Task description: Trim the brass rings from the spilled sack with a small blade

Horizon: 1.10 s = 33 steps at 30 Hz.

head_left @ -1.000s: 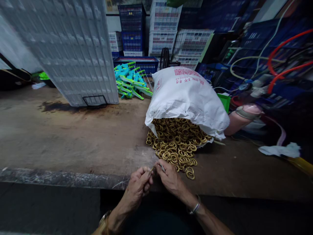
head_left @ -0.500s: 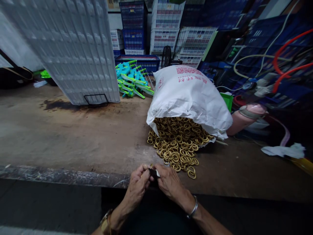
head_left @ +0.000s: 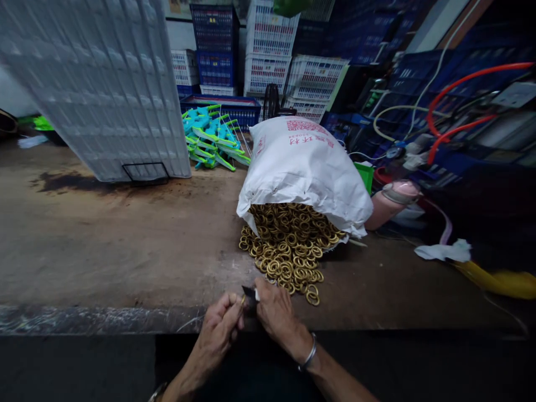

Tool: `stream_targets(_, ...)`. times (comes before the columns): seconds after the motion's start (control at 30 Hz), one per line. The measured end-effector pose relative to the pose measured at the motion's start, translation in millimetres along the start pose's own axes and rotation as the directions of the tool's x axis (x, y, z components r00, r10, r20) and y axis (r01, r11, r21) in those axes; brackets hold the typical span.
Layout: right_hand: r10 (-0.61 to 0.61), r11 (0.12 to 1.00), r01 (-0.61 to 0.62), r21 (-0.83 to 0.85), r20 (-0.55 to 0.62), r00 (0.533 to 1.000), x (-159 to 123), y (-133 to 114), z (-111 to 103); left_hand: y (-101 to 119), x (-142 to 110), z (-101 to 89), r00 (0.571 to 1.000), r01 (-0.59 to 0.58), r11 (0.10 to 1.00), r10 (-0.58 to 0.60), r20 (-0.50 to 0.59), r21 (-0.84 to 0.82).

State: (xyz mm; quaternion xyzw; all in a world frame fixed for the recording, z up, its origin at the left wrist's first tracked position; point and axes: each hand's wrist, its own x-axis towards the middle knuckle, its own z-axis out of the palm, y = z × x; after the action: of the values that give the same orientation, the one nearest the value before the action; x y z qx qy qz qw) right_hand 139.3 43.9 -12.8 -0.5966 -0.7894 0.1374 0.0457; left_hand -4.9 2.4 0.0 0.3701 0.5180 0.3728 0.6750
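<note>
My left hand is closed in a pinch at the table's front edge, with the brass-coloured edge of a ring showing at its fingertips. My right hand grips a small knife with a dark, pointed blade; its handle is mostly hidden, and a whitish bit shows by the thumb. The blade points left toward the ring, and a small gap parts the two hands. Just beyond them, many brass-coloured rings spill from the mouth of a white woven sack lying on its side.
A tall translucent ribbed panel stands on the wooden table at left. Behind the sack's left side lie blue-and-green plastic pieces. A pink bottle leans at right, near a yellow item. Stacked crates fill the back.
My hands have come apart; the left moved left and slightly down with the ring, and the knife blade now shows separately. The view has shifted right, so surroundings sit further left.
</note>
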Motion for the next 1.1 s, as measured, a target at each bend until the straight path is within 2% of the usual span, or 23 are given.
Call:
stream_targets(0.1,0.119,0.991,-0.123,-0.049,-0.078,0.990,8.0,18.8,-10.2,-1.3,-7.8,2.7,0.993,0.057,0.996,-0.050,0.105,-0.066)
stream_targets(0.23,0.174,0.979,-0.193,-0.069,-0.216,0.961,15.2,38.3,-22.4,-8.2,-2.5,2.7,0.984,0.148,0.950,-0.113,0.141,-0.274)
stream_targets(0.43,0.191,0.974,-0.208,-0.088,-0.172,0.966,20.2,35.8,-17.4,-7.5,8.0,3.0,0.992,0.119,0.895,-0.086,0.095,-0.431)
stream_targets(0.63,0.165,0.984,-0.174,-0.027,-0.197,0.966,21.9,36.8,-17.4,-8.4,14.6,-2.5,0.977,0.208,0.779,-0.137,0.163,-0.592)
stream_targets(0.73,0.139,0.990,-0.138,0.018,-0.198,0.970,20.8,38.5,-18.9,-11.2,21.7,-1.3,0.975,0.224,0.739,-0.171,0.144,-0.635)
stream_targets(0.83,0.108,0.987,-0.080,0.138,-0.205,0.973,20.5,37.7,-17.2,-10.0,29.4,4.0,0.980,0.196,0.756,-0.164,0.109,-0.625)
stream_targets(0.9,0.078,0.958,-0.016,0.286,-0.208,0.975,20.4,34.5,-16.2,-6.6,34.1,8.0,0.987,0.162,0.780,-0.127,0.100,-0.604)
stream_targets(1.0,0.052,0.842,0.044,0.538,-0.162,0.985,19.4,25.6,-16.9,0.1,38.8,13.6,0.997,0.073,0.821,-0.049,0.058,-0.566)
stream_targets(1.1,0.011,0.725,0.058,0.686,-0.096,0.995,17.7,14.7,-17.7,4.9,39.7,19.2,0.999,-0.035,0.874,0.030,-0.018,-0.485)
